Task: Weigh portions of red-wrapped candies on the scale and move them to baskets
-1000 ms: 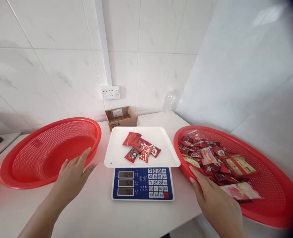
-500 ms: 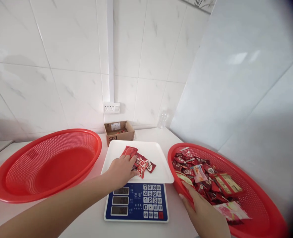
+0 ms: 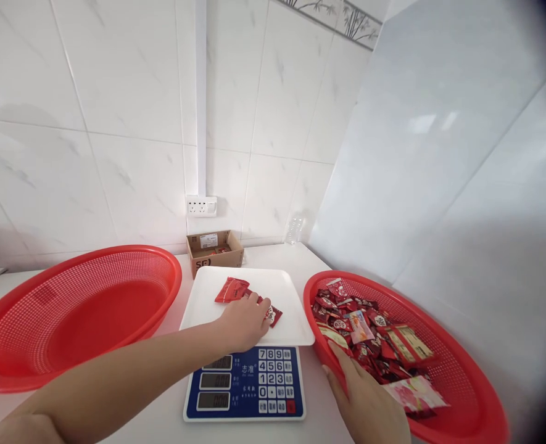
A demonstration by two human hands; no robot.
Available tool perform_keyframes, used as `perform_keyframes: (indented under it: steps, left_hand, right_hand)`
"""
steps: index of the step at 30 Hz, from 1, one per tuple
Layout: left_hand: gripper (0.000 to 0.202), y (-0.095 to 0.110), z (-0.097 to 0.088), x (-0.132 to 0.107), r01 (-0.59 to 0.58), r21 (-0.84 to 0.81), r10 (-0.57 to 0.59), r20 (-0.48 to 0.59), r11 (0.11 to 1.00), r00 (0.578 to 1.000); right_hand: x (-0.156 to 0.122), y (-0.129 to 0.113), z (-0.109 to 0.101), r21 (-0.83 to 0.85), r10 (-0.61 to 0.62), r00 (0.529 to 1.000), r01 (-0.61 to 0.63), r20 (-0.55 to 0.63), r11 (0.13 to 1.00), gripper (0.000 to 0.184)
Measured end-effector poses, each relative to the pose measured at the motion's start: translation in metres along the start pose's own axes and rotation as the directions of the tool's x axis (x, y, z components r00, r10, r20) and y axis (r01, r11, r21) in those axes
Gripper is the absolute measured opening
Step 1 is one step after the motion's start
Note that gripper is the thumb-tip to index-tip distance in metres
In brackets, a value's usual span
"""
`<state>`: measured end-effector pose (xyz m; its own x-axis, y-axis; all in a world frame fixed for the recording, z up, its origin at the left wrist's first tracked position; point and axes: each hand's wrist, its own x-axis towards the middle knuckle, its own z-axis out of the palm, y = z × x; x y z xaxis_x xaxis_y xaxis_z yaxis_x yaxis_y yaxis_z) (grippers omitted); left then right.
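Note:
My left hand (image 3: 245,322) reaches over the white tray (image 3: 199,313) of a digital scale. Its fingers are curled down over small red snack packets, whose middle part they hide. A red packet (image 3: 232,290) lies to the left of the fingertips, and a dark red packet (image 3: 275,316) shows past them on the right. My right hand (image 3: 369,394) is closed around the near left rim of the right red basket (image 3: 469,394). In that basket lies a heap of red packets (image 3: 369,350), with a pink-and-white packet (image 3: 416,394) near the hand.
Another red perforated basket (image 3: 101,308) stands on the left. The scale's blue keypad panel (image 3: 245,382) faces me. Behind the tray are a small cardboard box (image 3: 217,259) with a few packets inside and a clear plastic container (image 3: 295,229) near the wall corner.
My left hand has shifted right across the packets, uncovering the red one on the left and covering the red-and-white patterned one. My right hand stays at the basket rim. The view has shifted slightly.

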<state>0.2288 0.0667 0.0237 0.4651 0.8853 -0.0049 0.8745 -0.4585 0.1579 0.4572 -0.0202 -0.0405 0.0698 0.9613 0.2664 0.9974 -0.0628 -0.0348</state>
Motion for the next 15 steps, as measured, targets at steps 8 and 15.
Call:
perform_keyframes:
  steps: [8,15]
  left_hand:
    - [0.032,-0.007,0.004,0.009,-0.001,0.078,-0.001,0.03,0.997,1.0]
    - [0.033,-0.076,-0.049,-0.043,0.147,0.196,-0.116,-0.161,0.97,0.98]
  right_hand:
    - [0.001,0.005,0.007,-0.031,-0.023,1.0,0.023,-0.004,0.999,0.048]
    - [0.001,0.02,0.019,0.029,-0.064,0.998,0.064,0.027,0.998,0.051]
